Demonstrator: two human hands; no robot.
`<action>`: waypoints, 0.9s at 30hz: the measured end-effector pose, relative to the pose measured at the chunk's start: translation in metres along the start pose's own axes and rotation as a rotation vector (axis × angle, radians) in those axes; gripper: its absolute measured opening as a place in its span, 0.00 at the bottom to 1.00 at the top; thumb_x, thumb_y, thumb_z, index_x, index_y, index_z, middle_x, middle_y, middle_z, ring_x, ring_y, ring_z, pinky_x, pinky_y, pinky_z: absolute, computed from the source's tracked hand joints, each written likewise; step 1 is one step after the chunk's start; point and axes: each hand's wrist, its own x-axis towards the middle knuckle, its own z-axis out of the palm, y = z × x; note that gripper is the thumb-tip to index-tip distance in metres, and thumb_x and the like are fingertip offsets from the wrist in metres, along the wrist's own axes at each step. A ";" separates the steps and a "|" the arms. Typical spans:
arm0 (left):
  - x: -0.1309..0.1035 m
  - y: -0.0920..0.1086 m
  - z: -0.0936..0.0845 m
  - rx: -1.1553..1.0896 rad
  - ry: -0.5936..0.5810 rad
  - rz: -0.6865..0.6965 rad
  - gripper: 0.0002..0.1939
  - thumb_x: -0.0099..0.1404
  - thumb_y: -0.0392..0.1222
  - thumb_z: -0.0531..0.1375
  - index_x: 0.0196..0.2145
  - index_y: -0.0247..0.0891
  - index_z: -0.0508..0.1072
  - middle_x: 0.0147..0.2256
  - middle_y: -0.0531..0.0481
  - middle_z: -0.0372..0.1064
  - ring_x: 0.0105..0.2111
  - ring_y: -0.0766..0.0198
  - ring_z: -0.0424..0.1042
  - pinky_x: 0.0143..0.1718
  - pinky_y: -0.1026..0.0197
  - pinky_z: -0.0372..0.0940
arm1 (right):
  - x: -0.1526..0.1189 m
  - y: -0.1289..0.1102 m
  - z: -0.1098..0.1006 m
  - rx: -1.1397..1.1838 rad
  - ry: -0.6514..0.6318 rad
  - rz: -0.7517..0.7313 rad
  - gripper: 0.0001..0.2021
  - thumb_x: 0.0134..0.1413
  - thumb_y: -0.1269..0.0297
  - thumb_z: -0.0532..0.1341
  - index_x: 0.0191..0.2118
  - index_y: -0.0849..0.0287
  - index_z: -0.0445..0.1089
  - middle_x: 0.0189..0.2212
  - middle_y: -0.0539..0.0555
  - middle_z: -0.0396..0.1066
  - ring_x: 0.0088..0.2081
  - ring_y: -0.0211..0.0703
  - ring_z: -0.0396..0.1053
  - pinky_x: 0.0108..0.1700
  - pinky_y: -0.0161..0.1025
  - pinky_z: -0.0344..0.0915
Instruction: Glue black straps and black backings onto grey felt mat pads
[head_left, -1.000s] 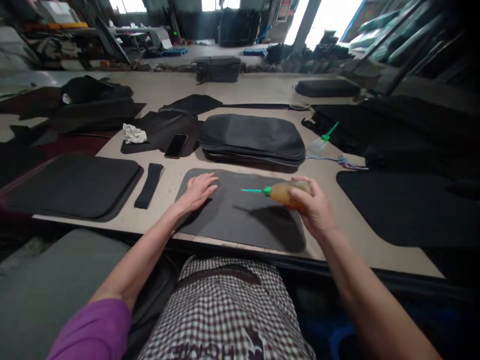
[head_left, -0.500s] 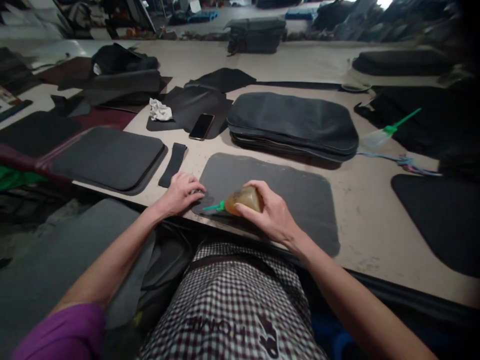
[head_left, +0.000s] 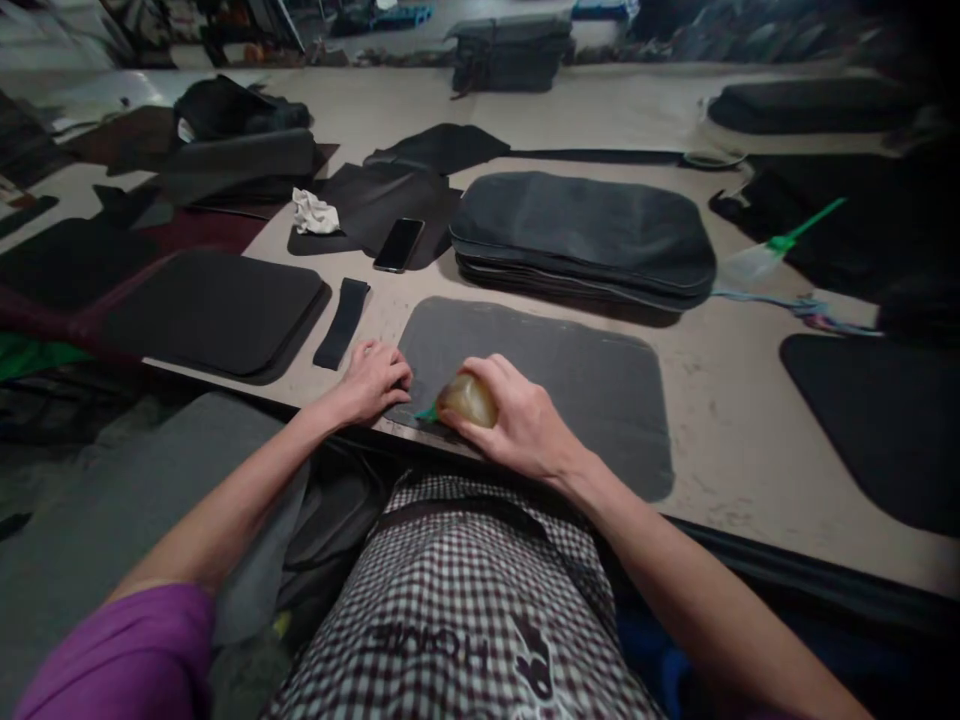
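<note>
My right hand (head_left: 517, 415) is wrapped round a squeeze bottle (head_left: 469, 400) of yellowish liquid, tilted with its green nozzle (head_left: 427, 413) low over the near left corner of a dark grey panel (head_left: 555, 380). Whether the tip touches the panel, I cannot tell. At that panel's left edge rests my left hand (head_left: 375, 380), its fingers bent but apart, with nothing seen in them. The panel has rounded corners and lies flat along the table's front edge. Just beyond the left hand is a short dark strip (head_left: 341, 322).
Behind the panel sits a stack of dark rounded panels (head_left: 581, 235). A phone (head_left: 399, 245) and crumpled white tissue (head_left: 315, 212) lie on dark pieces. More panels (head_left: 217, 310) are at left, another (head_left: 885, 420) at right. A second green-nozzled bottle (head_left: 757, 262) lies beside the stack.
My right hand has tipped the bottle further, its base turning more toward me and its nozzle now mostly hidden. The left hand stays at the panel's edge. The view has shifted slightly.
</note>
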 end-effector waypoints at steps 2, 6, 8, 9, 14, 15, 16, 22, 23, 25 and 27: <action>0.001 -0.001 0.001 0.000 0.000 -0.007 0.09 0.66 0.48 0.67 0.39 0.42 0.76 0.42 0.47 0.70 0.49 0.52 0.66 0.62 0.40 0.48 | -0.010 0.003 -0.012 -0.003 -0.011 0.004 0.18 0.65 0.53 0.63 0.56 0.50 0.63 0.44 0.57 0.69 0.42 0.55 0.72 0.44 0.54 0.74; 0.004 -0.004 0.002 0.020 -0.004 -0.019 0.10 0.64 0.48 0.68 0.37 0.41 0.76 0.42 0.46 0.70 0.49 0.51 0.65 0.61 0.41 0.50 | -0.037 0.012 -0.039 -0.007 -0.005 0.041 0.19 0.64 0.53 0.64 0.56 0.50 0.64 0.45 0.57 0.69 0.43 0.55 0.72 0.45 0.53 0.74; 0.006 -0.005 0.002 0.042 -0.001 -0.027 0.10 0.63 0.48 0.68 0.37 0.42 0.76 0.43 0.46 0.70 0.49 0.50 0.66 0.60 0.41 0.51 | -0.052 0.017 -0.052 -0.018 0.004 0.074 0.19 0.64 0.52 0.65 0.56 0.49 0.64 0.45 0.57 0.70 0.44 0.55 0.72 0.46 0.53 0.74; 0.006 -0.005 0.002 0.053 -0.001 -0.030 0.10 0.63 0.49 0.68 0.37 0.42 0.76 0.43 0.46 0.71 0.49 0.50 0.66 0.59 0.42 0.52 | -0.060 0.020 -0.059 -0.024 0.011 0.094 0.19 0.64 0.51 0.65 0.56 0.48 0.64 0.45 0.57 0.70 0.44 0.55 0.72 0.45 0.53 0.74; 0.009 -0.008 0.003 0.067 -0.011 -0.042 0.13 0.63 0.55 0.66 0.35 0.43 0.75 0.43 0.46 0.72 0.48 0.50 0.67 0.55 0.46 0.57 | -0.106 0.036 -0.096 -0.072 0.052 0.217 0.20 0.64 0.46 0.65 0.55 0.48 0.66 0.46 0.57 0.72 0.44 0.55 0.73 0.45 0.52 0.73; 0.009 -0.009 0.003 0.061 -0.006 -0.044 0.14 0.63 0.56 0.66 0.34 0.44 0.75 0.43 0.46 0.72 0.47 0.50 0.67 0.55 0.47 0.57 | -0.116 0.039 -0.104 -0.082 0.062 0.245 0.20 0.63 0.46 0.65 0.55 0.49 0.67 0.46 0.57 0.72 0.44 0.56 0.74 0.45 0.52 0.73; 0.010 -0.010 0.003 0.056 -0.002 -0.047 0.14 0.64 0.57 0.65 0.34 0.44 0.75 0.43 0.46 0.72 0.47 0.50 0.67 0.55 0.47 0.57 | -0.126 0.042 -0.111 -0.092 0.073 0.276 0.21 0.63 0.45 0.65 0.54 0.49 0.67 0.47 0.57 0.73 0.45 0.56 0.74 0.46 0.52 0.73; 0.012 -0.018 0.004 0.085 -0.058 -0.046 0.16 0.63 0.58 0.63 0.33 0.43 0.75 0.43 0.44 0.72 0.45 0.50 0.67 0.50 0.48 0.59 | -0.185 0.061 -0.151 -0.113 0.142 0.473 0.24 0.59 0.41 0.67 0.53 0.51 0.70 0.48 0.57 0.74 0.47 0.59 0.74 0.49 0.53 0.72; 0.012 -0.019 0.005 0.088 -0.068 -0.049 0.16 0.63 0.58 0.62 0.34 0.43 0.75 0.44 0.44 0.72 0.44 0.50 0.68 0.50 0.48 0.59 | -0.195 0.065 -0.157 -0.115 0.155 0.504 0.24 0.59 0.42 0.67 0.53 0.52 0.70 0.48 0.57 0.74 0.47 0.58 0.74 0.50 0.52 0.71; 0.012 -0.021 0.006 0.086 -0.071 -0.048 0.16 0.63 0.58 0.62 0.34 0.43 0.75 0.44 0.44 0.71 0.44 0.49 0.68 0.50 0.47 0.60 | -0.215 0.073 -0.166 -0.111 0.194 0.575 0.25 0.58 0.43 0.68 0.54 0.52 0.69 0.48 0.57 0.74 0.47 0.57 0.74 0.49 0.51 0.72; 0.010 -0.021 0.007 0.070 -0.061 -0.026 0.15 0.65 0.57 0.59 0.37 0.44 0.76 0.44 0.45 0.72 0.45 0.49 0.68 0.50 0.47 0.60 | -0.232 0.080 -0.173 -0.083 0.240 0.645 0.26 0.56 0.43 0.69 0.54 0.52 0.69 0.47 0.56 0.75 0.45 0.57 0.75 0.47 0.49 0.73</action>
